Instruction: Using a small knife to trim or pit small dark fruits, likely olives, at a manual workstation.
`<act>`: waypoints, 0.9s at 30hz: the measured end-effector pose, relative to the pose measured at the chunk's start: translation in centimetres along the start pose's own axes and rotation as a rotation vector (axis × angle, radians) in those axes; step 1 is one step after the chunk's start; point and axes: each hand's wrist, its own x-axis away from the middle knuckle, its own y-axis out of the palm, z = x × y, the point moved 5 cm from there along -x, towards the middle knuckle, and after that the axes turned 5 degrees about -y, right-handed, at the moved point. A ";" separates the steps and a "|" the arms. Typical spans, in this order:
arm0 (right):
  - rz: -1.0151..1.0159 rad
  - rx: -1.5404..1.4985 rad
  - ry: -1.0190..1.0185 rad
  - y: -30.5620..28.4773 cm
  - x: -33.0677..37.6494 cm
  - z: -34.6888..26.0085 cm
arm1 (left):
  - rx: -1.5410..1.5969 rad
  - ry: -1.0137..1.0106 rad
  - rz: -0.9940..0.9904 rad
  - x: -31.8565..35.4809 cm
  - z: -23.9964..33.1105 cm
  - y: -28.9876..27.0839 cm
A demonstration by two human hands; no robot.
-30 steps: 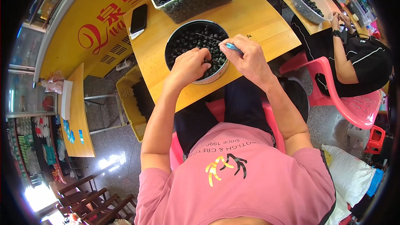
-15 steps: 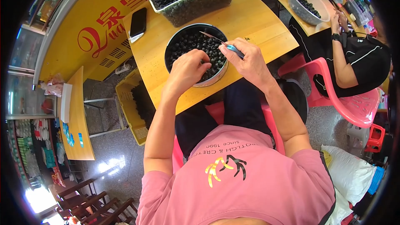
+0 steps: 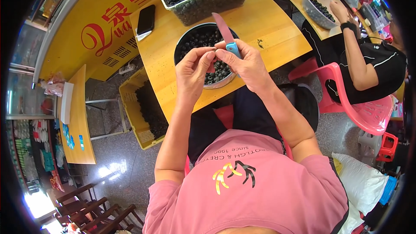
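My right hand (image 3: 249, 65) is closed around the blue handle of a small knife (image 3: 223, 28). Its reddish-looking blade points up and away from me. My left hand (image 3: 193, 71) pinches thumb against fingers, its fingertips meeting those of my right hand. What the left hand holds is too small and covered to make out. Both hands hover over a round tub (image 3: 222, 83) with a pale outer wall. Small, round, dark pieces (image 3: 197, 40), like berries or beads, fill part of it; my hands hide some of them.
A clear rectangular bin (image 3: 208, 8) heaped with dark pieces stands beyond the tub. A phone (image 3: 146, 19) lies at the table's left. On the floor left is a yellow crate (image 3: 132, 123). To the right a person (image 3: 362, 63) sits by a translucent bowl (image 3: 318, 11).
My left hand has risen from over the pieces to meet my right hand. The knife has swung from pointing left to pointing up and away. The neighbour's hand has moved toward the bowl.
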 end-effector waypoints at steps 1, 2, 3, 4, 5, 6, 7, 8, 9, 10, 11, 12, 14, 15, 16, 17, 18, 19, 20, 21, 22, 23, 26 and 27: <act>0.000 0.002 0.001 0.0 0.0 0.0 | -0.016 0.029 0.001 0.1 0.1 0.1; 0.009 -0.036 0.019 0.0 0.1 0.1 | -0.015 0.029 0.003 0.1 0.0 0.0; 0.018 -0.075 0.036 0.0 0.1 0.2 | -0.046 0.088 -0.028 0.1 0.2 0.0; 0.015 -0.074 0.037 0.0 0.0 0.4 | -0.077 0.146 -0.059 0.2 0.3 0.1; 0.011 -0.071 0.036 -0.2 -0.1 0.7 | -0.075 0.146 -0.058 0.2 0.2 0.1; 0.006 -0.068 0.035 -0.2 -0.1 0.8 | -0.071 0.161 -0.061 0.1 0.1 0.0; 0.004 -0.067 0.036 -0.2 -0.1 0.8 | -0.068 0.176 -0.063 0.2 0.1 0.0; 0.006 -0.070 0.033 -0.1 -0.1 0.7 | -0.067 0.176 -0.063 0.3 0.2 0.3; 0.007 -0.073 0.030 -0.1 0.0 0.6 | 0.011 0.096 -0.026 0.4 0.1 0.3; 0.007 -0.072 0.032 0.0 0.0 0.5 | 0.089 0.016 0.011 0.4 -0.1 0.3; 0.008 -0.070 0.010 0.1 0.0 0.3 | 0.090 0.014 0.011 0.5 0.0 0.1; 0.009 -0.068 -0.012 0.2 0.0 0.1 | 0.037 -0.014 0.005 0.5 -0.1 -0.1; -0.002 -0.068 -0.008 0.2 -0.1 -0.1 | -0.018 -0.044 -0.003 0.5 -0.2 -0.3; -0.014 -0.068 -0.006 0.3 -0.1 -0.2 | -0.010 0.004 -0.006 0.5 0.0 -0.3; -0.011 -0.070 -0.007 0.2 -0.1 -0.2 | -0.001 0.053 -0.010 0.5 0.2 -0.3; -0.032 -0.097 0.005 0.3 -0.3 -0.1 | -0.002 0.051 -0.012 0.5 0.0 -0.4; -0.053 -0.124 0.017 0.4 -0.4 0.0 | 0.040 0.056 -0.015 0.4 -0.1 -0.5; -0.051 -0.125 0.017 0.3 -0.5 0.0 | 0.083 0.062 -0.020 0.4 -0.1 -0.6; -0.054 -0.141 0.046 0.2 -0.5 0.3 | 0.082 0.060 -0.022 0.4 -0.3 -0.6; -0.057 -0.157 0.074 0.2 -0.5 0.5 | 0.108 0.063 -0.011 0.4 -0.3 -0.6; -0.054 -0.157 0.074 0.1 -0.6 0.6 | 0.134 0.067 0.001 0.5 -0.4 -0.7; -0.046 -0.127 0.056 0.1 -0.6 0.6 | 0.134 0.065 -0.001 0.6 -0.3 -0.5; -0.036 0.070 -0.044 0.0 -0.5 -0.3 | 0.146 -0.018 0.063 0.7 -0.5 -0.5; -0.036 0.237 -0.128 0.1 -0.4 -1.0 | 0.132 -0.013 0.058 0.6 -0.6 -0.6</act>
